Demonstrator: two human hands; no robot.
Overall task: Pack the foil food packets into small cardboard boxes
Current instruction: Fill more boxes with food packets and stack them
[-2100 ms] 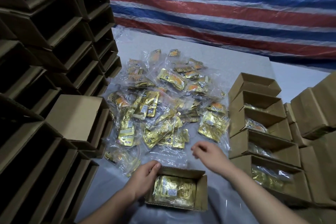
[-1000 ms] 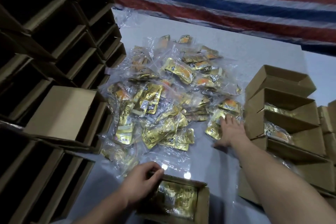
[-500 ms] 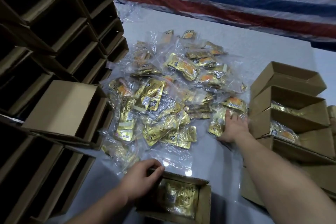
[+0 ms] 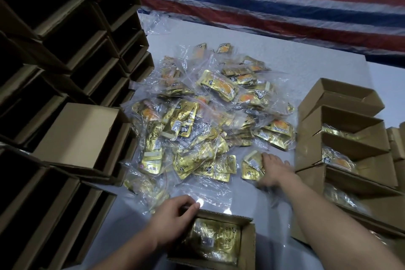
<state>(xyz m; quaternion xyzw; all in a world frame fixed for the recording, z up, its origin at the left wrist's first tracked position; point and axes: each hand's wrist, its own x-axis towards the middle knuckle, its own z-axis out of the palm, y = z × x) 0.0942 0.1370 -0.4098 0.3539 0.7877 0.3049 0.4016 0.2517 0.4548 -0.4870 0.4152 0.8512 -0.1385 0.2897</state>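
Gold packet (image 4: 252,166), a moment ago at the pile's (image 4: 208,112) right edge, now lies dragged clear toward the near box (image 4: 247,241), the right hand (image 4: 275,171) flat on it; left hand (image 4: 175,219) still grips the box's rim. Next packet is nearly in.

Packets (image 4: 206,116) heaped between box stacks (image 4: 65,55), open box (image 4: 247,241) nearest.
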